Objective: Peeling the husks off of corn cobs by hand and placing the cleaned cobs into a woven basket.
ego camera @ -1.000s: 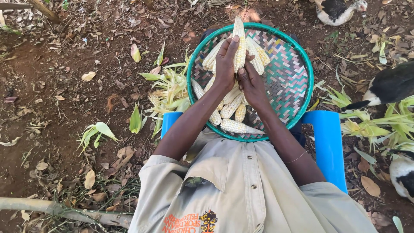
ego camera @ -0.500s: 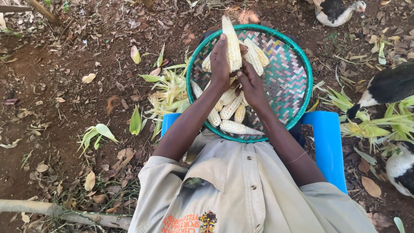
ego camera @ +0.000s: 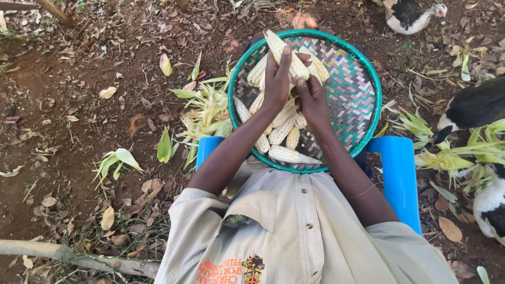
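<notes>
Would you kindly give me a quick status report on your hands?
Left hand and right hand both grip one corn cob. Cob held over woven tray of cobs. Nothing in the way.

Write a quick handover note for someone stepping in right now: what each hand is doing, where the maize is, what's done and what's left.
Left hand: wrapped round a pale cob, holding it upright over the tray.
Right hand: at the cob's lower end, fingers pressing on it.
Other cobs lie piled in the tray, which rests on the lap; the seat is a blue chair.
Done: cobs are husked; husks lie on the ground to the left.
Left: every cob in view still carries its kernels; no loose kernels visible.
</notes>
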